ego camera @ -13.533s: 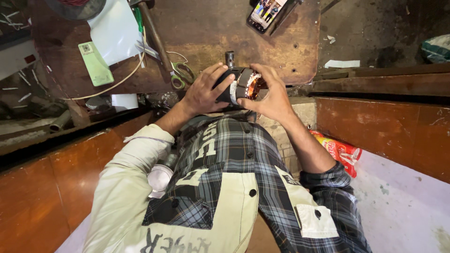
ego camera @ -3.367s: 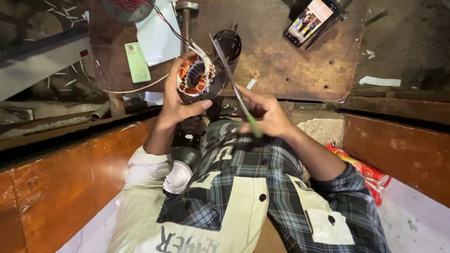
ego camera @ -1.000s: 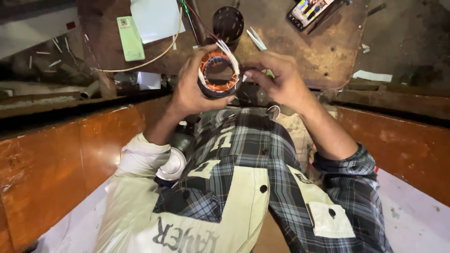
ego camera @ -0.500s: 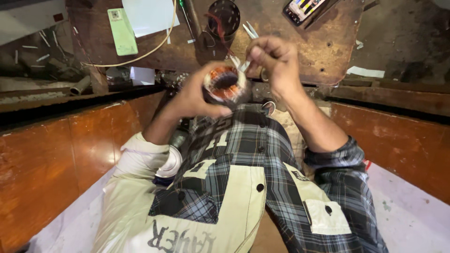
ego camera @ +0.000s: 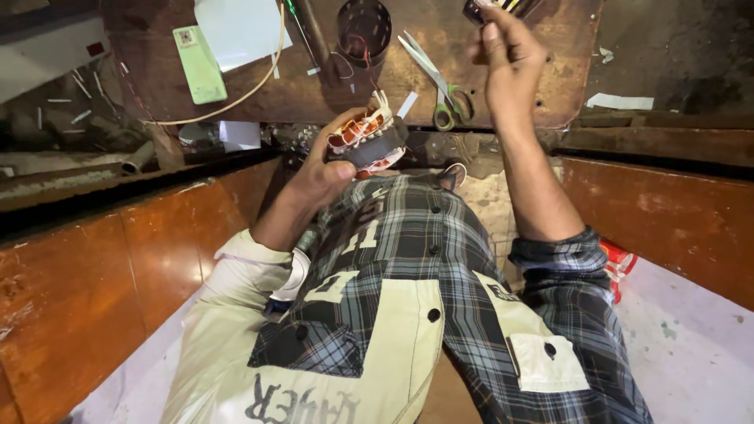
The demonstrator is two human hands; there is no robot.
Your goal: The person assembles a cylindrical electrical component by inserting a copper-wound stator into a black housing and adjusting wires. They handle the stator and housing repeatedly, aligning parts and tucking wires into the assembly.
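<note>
stator (ego camera: 367, 143) ring, copper windings, white leads, gripped by left hand (ego camera: 322, 169); right hand (ego camera: 510, 59) raised, loose.

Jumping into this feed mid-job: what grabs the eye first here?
The left hand holds up a round motor stator with copper-orange windings over the lap, in the middle of the view. The right hand is raised, reaching toward the top edge of the worn brown wooden board. On that board lie green-handled scissors beside a dark perforated round cap.
</note>
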